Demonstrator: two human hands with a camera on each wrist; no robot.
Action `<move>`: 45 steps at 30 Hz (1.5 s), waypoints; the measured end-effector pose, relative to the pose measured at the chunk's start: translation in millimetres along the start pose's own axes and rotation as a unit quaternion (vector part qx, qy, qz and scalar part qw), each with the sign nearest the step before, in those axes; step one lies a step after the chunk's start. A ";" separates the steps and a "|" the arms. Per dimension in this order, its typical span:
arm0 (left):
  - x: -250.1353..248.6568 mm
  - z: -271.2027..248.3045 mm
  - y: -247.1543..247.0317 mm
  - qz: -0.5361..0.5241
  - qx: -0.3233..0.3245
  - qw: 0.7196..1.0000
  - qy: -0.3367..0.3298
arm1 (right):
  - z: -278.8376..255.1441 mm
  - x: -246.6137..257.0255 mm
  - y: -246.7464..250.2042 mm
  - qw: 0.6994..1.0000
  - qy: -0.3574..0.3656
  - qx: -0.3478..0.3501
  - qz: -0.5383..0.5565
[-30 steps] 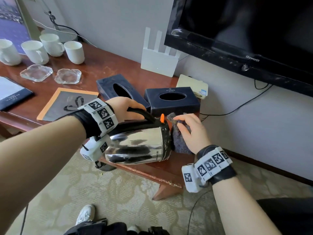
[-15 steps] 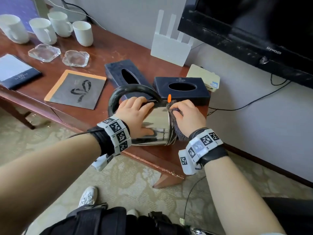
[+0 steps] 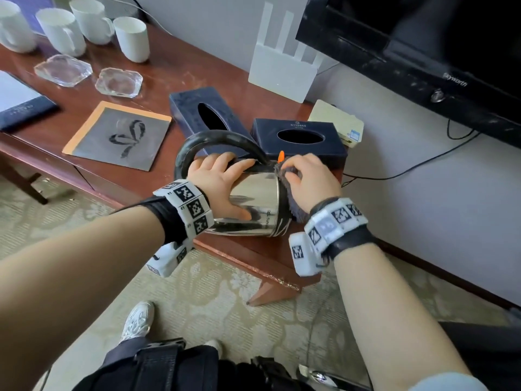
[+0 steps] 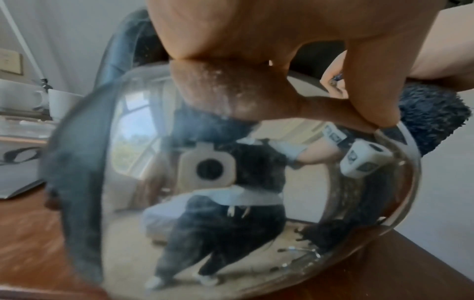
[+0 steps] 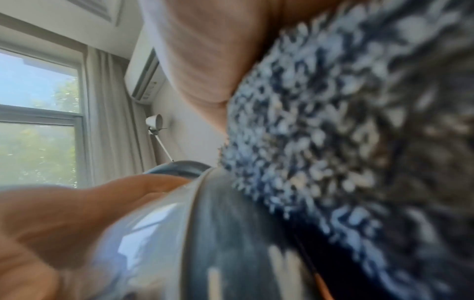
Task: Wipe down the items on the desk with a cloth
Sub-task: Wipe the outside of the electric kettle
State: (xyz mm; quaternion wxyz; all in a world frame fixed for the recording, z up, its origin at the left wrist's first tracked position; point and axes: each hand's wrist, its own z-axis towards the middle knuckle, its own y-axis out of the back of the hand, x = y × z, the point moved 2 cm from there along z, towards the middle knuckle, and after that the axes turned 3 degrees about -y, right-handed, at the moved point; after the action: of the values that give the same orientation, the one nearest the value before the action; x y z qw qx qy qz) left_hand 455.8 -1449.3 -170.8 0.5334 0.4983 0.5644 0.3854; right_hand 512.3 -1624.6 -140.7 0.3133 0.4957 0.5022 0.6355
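we had the steel kettle (image 3: 253,204) lying on its side near the front corner of the wooden desk (image 3: 174,69), its black loop handle (image 3: 214,138) arching up toward the two dark tissue boxes (image 3: 298,139) just behind it. our left hand (image 3: 222,184) lay flat over the shiny body, fingers spread and fairly straight, the thumb (image 4: 369,95) pressed down on the metal near the black base ring; the left wrist view showed the palm resting on the mirror-like wall. our right hand (image 3: 310,182) pressed the fuzzy dark grey cloth (image 3: 293,204) against the kettle's base end, fingers curled over the top edge of the cloth beside the small orange tab (image 3: 281,156). in the right wrist view the cloth (image 5: 346,142) was blurred and filled most of the frame, so we could not tell how those fingertips lay beneath it. farther left on the desk stood four white mugs (image 3: 131,38), two glass ashtrays (image 3: 118,81), a grey card (image 3: 118,135) and a white router (image 3: 282,66).
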 end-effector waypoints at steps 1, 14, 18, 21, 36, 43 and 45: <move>0.0 0.6 0.6 -0.008 -0.003 1.000 0.008 | 6.3 0.9 0.2 1.000 -0.007 0.015 -0.004; 0.0 -1.9 -1.7 -0.009 -0.009 1.000 -0.008 | -4.1 2.5 5.9 0.997 0.034 0.016 -0.063; 2.9 1.8 -0.8 -0.026 -0.011 1.000 -0.002 | 1.9 10.6 -1.0 0.997 -0.009 -0.003 -0.072; 4.1 3.4 -0.7 -0.021 -0.015 0.999 -0.019 | -11.1 13.8 -2.1 0.989 0.046 -0.002 -0.143; 5.5 4.2 3.9 0.015 0.007 0.999 -0.040 | -32.6 8.1 -8.6 0.999 -0.017 -0.013 -0.039; -9.6 -22.6 -17.5 0.071 -0.043 0.993 -0.081 | -15.5 18.8 -3.4 0.997 -0.066 -0.023 -0.035; -8.0 -22.5 -19.4 0.075 -0.024 0.993 -0.083 | -13.4 19.6 -3.3 0.997 -0.066 -0.019 -0.047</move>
State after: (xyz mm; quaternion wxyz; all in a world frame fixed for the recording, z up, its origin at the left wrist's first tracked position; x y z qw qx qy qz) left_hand 430.2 -1459.0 -184.9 0.5601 0.5566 0.4693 0.3953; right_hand 493.2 -1610.5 -137.7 0.3843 0.5062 0.4911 0.5957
